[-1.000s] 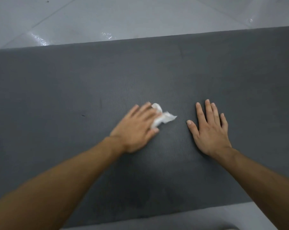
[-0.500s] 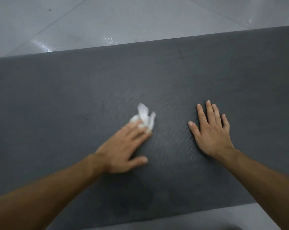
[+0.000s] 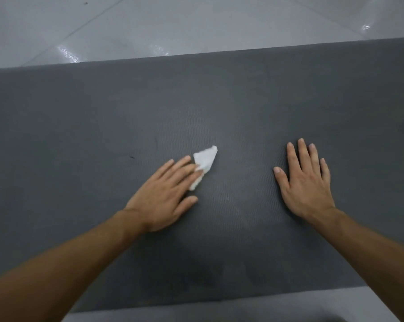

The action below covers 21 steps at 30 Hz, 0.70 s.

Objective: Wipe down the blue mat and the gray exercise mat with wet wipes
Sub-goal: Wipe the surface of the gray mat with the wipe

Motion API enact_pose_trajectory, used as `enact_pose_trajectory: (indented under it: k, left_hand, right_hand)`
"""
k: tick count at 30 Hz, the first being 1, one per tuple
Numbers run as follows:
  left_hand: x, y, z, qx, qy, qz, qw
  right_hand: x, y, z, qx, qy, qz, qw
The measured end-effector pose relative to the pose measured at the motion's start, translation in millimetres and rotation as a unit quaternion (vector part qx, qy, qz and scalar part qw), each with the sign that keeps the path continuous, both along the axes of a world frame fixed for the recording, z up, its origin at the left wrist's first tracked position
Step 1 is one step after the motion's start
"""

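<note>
The gray mat [image 3: 103,112] lies flat on a pale tiled floor [image 3: 196,24], its long axis running left to right across the view, with the far edge a little higher on the right. A white wet wipe [image 3: 204,162] sits on the mat near the middle, crumpled into a rough wedge. Its long axis runs diagonally, from the near left to the far right, with the broad end pointing away from the person. The left hand [image 3: 164,196] lies palm down on the mat with fingers straight, and the fingertips press on the near part of the wipe; the rest of the wipe sticks out beyond them. The right hand [image 3: 305,182] rests flat on the mat, fingers spread and relaxed, holding nothing, well apart from the wipe on its right side
</note>
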<state>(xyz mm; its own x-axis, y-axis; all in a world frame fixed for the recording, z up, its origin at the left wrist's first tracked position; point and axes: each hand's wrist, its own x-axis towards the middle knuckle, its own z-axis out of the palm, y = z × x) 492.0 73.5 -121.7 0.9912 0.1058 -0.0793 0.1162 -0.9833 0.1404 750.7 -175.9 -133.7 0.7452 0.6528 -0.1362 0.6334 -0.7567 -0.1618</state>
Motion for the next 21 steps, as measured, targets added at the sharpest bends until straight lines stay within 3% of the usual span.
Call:
enact_pose_trajectory:
  k: [5, 7, 9, 12, 15, 18, 21]
  left_hand:
    - [-33.4, 60.6, -2.1, -0.021, -0.01, 0.256, 0.967]
    - [-45.5, 66.3, -0.7, -0.043, -0.005, 0.275, 0.96]
    - [-53.5, 56.5, 2.1, -0.058, -0.007, 0.204, 0.977]
    - [-61.8, 14.2, 5.2, -0.078, 0.004, 0.005, 0.997]
    - [-62.2, -48.5, 8.7, -0.107, 0.011, -0.129, 0.986]
    - [-63.9, -90.9, 8.3, -0.033, 0.024, -0.252, 0.967]
    - [-68.2, -84.4, 6.1, 0.011, 0.036, -0.271, 0.962]
  right_hand:
    - [-4.7, 4.7, 2.5, -0.004, -0.007, 0.022, 1.0]
    - [-12.4, 12.2, 4.0, -0.013, -0.008, 0.064, 0.998]
    - [-26.0, 23.3, 3.4, -0.019, -0.011, 0.104, 0.994]
    - [-41.7, 35.5, 0.8, -0.021, -0.008, 0.106, 0.994]
    - [-43.0, 35.9, -0.1, -0.02, -0.016, 0.097, 0.995]
    - [-42.0, 35.9, 0.4, -0.022, -0.015, 0.103, 0.994]
    - [-42.3, 36.3, 1.7, -0.028, -0.01, 0.106, 0.994]
